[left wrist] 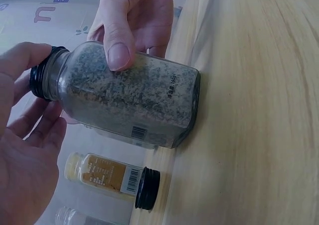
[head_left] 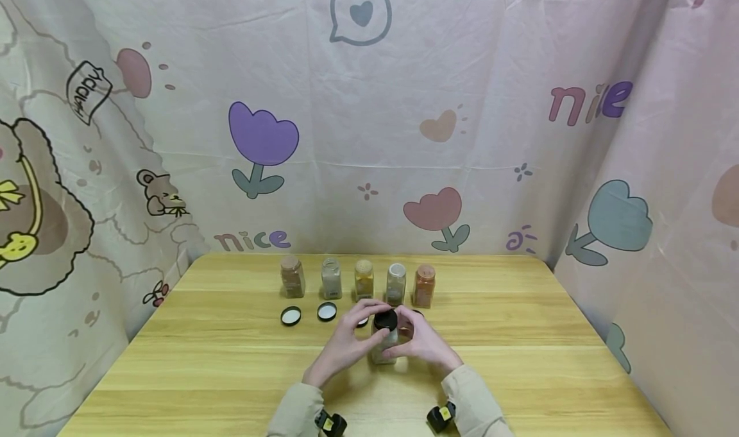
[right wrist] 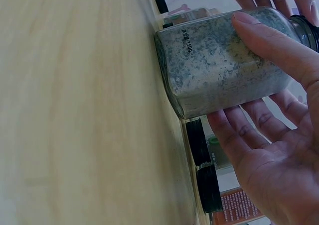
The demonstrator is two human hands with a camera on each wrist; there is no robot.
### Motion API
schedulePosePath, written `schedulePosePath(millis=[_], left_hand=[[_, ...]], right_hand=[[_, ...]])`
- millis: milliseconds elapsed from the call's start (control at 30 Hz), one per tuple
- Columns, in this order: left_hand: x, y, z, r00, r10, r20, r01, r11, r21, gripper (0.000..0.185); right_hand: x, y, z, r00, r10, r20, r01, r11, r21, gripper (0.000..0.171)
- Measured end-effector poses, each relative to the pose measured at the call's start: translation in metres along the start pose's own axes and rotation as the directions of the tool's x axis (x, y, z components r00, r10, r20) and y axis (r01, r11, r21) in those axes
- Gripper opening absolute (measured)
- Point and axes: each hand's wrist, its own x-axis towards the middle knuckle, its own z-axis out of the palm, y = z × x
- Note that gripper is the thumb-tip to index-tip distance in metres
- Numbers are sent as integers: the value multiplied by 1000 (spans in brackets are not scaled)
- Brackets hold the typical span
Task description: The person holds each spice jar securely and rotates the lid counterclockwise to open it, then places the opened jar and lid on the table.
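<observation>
A square glass jar (head_left: pixel 383 346) of grey-green seasoning stands on the wooden table (head_left: pixel 231 373), held between both hands. My left hand (head_left: pixel 369 325) curls its fingers round the jar's black lid (head_left: pixel 385 319). In the left wrist view those fingers wrap the lid (left wrist: pixel 41 80) from the left of the jar (left wrist: pixel 129 103). My right hand (head_left: pixel 401 337) grips the jar's body. The right wrist view shows its thumb (right wrist: pixel 269 41) along one face of the jar (right wrist: pixel 214 70) and its fingers under the opposite face.
Several uncapped spice jars (head_left: pixel 364 279) line up behind the hands. Two loose black lids (head_left: pixel 291 316) (head_left: pixel 326 311) lie in front of them, with more lids (right wrist: pixel 199 141) close by the held jar. Printed fabric walls (head_left: pixel 369 135) enclose the table on three sides.
</observation>
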Motion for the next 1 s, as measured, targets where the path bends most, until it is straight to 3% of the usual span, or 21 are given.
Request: schedulePosePath(millis=[633, 1000], left_hand=[[0, 4, -3, 998, -20, 53, 22, 999, -44, 33], [0, 1, -2, 1000, -19, 3, 19, 1000, -3, 33]], right_hand=[[0, -2, 1, 1000, -11, -7, 11, 1000, -2, 54], [0, 0, 1, 1000, -5, -7, 5, 1000, 8, 50]])
